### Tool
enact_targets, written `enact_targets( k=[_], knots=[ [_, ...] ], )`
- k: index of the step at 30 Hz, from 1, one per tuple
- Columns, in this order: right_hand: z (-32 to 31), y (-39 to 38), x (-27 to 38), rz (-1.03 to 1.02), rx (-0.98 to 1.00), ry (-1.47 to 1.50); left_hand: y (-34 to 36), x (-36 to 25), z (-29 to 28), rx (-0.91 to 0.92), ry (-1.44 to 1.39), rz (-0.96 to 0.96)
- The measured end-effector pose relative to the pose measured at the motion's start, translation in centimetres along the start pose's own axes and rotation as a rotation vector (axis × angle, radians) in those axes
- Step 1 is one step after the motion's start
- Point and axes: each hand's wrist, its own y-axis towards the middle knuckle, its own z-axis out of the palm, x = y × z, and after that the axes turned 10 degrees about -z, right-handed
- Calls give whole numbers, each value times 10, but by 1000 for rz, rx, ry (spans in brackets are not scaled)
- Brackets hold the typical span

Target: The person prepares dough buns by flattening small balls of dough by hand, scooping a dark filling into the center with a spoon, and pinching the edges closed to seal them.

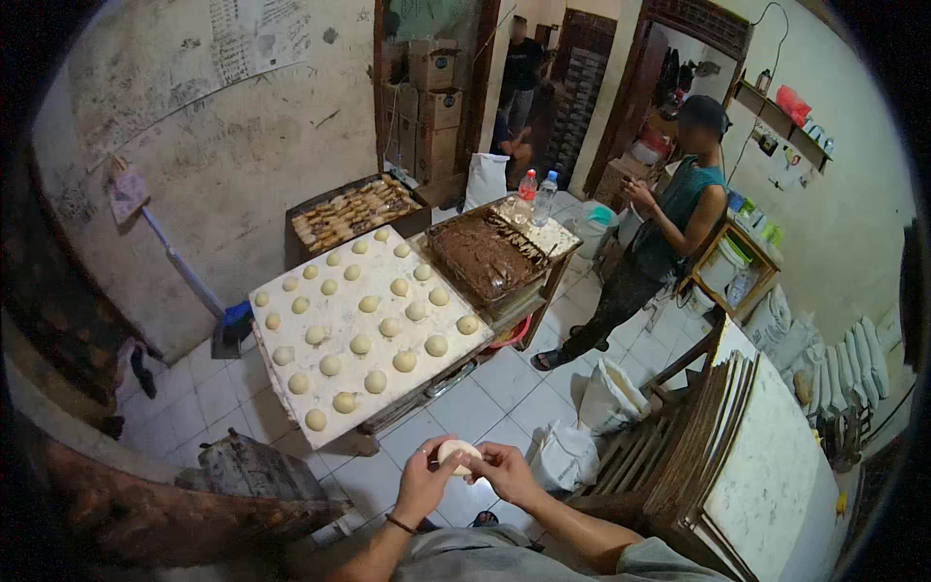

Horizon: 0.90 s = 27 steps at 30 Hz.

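Note:
Between my two hands, in front of my body, is a flattened round of pale dough [456,450]. My left hand [427,477] grips its left side, thumb across the face. The fingers of my right hand [502,471] pinch its right edge. Ahead and to the left is a floured white board [339,388] on a table, with rows of several dough balls [360,344] on it. Behind the board's right side sits a tray of dark brown filling [480,257], apart from my hands.
A tray of browned pastries [354,211] stands behind the board. Two bottles [543,199] are beside the filling. A person [669,223] stands at the right. Stacked boards [756,456] lean at the near right, by white sacks [565,456]. A long-handled tool [179,262] rests against the left wall.

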Motion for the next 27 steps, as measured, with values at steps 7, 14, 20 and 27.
enact_targets(
  k=[7,14,20,27],
  knots=[
    [-47,-48,10,-11,-119,-66,-21,4,65,-138,19,-4],
    [-99,-93,24,-88,-57,-65,-41,-23,104,52,379,-51],
    [-128,-111,5,-49,-121,33,-39,8,155,-213,86,-68],
    [-148,-124,28,-128,-13,-29,-57,-22,153,190,272,-172]
  ],
)
